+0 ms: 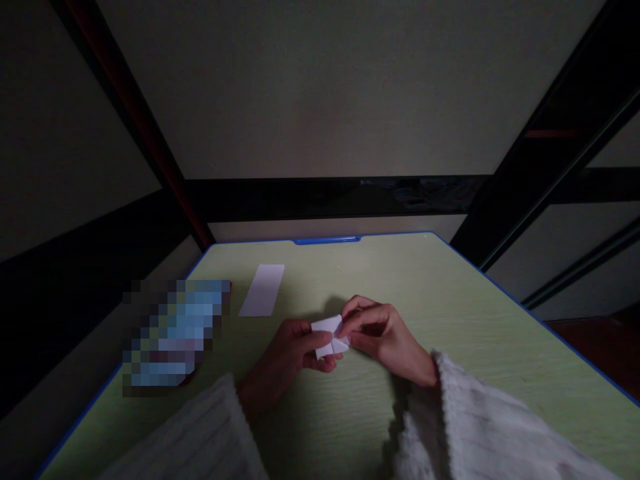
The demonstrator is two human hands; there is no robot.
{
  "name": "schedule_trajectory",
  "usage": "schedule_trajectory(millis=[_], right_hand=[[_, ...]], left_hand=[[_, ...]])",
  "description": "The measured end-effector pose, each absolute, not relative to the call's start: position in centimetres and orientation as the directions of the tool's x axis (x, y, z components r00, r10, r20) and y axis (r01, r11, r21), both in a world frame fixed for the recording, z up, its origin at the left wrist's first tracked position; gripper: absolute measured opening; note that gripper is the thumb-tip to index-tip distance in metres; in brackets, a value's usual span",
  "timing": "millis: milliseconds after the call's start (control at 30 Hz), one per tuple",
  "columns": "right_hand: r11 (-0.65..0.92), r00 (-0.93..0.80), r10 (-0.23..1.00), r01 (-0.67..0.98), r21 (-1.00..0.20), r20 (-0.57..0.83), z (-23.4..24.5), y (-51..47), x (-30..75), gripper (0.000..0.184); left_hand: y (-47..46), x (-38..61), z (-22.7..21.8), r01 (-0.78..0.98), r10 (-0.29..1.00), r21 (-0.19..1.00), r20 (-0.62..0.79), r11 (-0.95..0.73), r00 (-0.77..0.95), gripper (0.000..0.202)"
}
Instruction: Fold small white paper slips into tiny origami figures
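Note:
A small piece of folded white paper [327, 325] is held up between my two hands, just above the table. My left hand [295, 350] grips its left side, the thumb on top and fingers underneath. At its right edge, the fingers of my right hand [383, 330] are pinched on the paper. Creases and overlapping flaps show on its face. A flat white paper strip [263, 291] lies on the table beyond my left hand, touched by neither hand.
The pale green table [450, 373] has a blue edge and a blue ledge [327, 240] at the far side. At the left lies a blurred bluish item [193, 333], its kind hidden by pixelation. A panelled wall [330, 100] stands behind the table.

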State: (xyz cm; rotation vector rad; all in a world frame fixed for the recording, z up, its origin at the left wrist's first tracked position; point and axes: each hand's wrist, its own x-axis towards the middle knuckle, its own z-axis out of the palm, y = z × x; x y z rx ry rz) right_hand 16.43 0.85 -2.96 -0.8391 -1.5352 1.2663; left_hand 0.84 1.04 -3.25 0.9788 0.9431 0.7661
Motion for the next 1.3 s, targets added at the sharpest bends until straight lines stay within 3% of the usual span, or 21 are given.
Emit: schedule_trajectory(millis=[200, 400, 533, 767, 967, 1167, 1300], right_hand=[[0.206, -0.284, 0.933, -0.076, -0.976, 0.219, -3.0, 1.0, 16.2, 0.009], [0.035, -0.254, 0.964, -0.154, -0.987, 0.073, -2.8, 0.8, 16.0, 0.005], [-0.023, -0.244, 0.970, -0.086, -0.996, -0.002, -2.8, 0.7, 15.8, 0.010], [-0.001, -0.202, 0.979, -0.054, -0.999, 0.010, -3.0, 0.7, 15.8, 0.010], [0.023, -0.200, 0.979, -0.043, -0.999, 0.031, -2.9, 0.5, 15.6, 0.009], [-0.111, -0.206, 0.977, -0.299, -0.948, -0.050, -3.1, 0.6, 15.3, 0.012], [-0.100, -0.262, 0.965, -0.248, -0.964, -0.033, -3.1, 0.7, 15.4, 0.013]], left_hand=[[1.0, 0.8, -3.6, 0.005, 0.898, 0.964, -0.248, 0.265, 0.364, 0.018], [1.2, 0.9, -3.3, 0.057, 0.955, 0.979, -0.204, 0.197, 0.215, 0.016], [1.2, 1.0, -2.9, 0.096, 0.966, 0.982, -0.181, 0.166, 0.187, 0.015], [1.1, 1.1, -3.1, -0.015, 0.949, 0.975, -0.212, 0.221, 0.235, 0.015], [1.0, 1.2, -3.0, 0.038, 0.956, 0.977, -0.215, 0.211, 0.201, 0.018], [1.1, 0.8, -3.7, -0.050, 0.965, 0.983, -0.164, 0.178, 0.204, 0.014], [1.0, 0.7, -3.6, -0.024, 0.961, 0.987, -0.150, 0.160, 0.231, 0.014]])
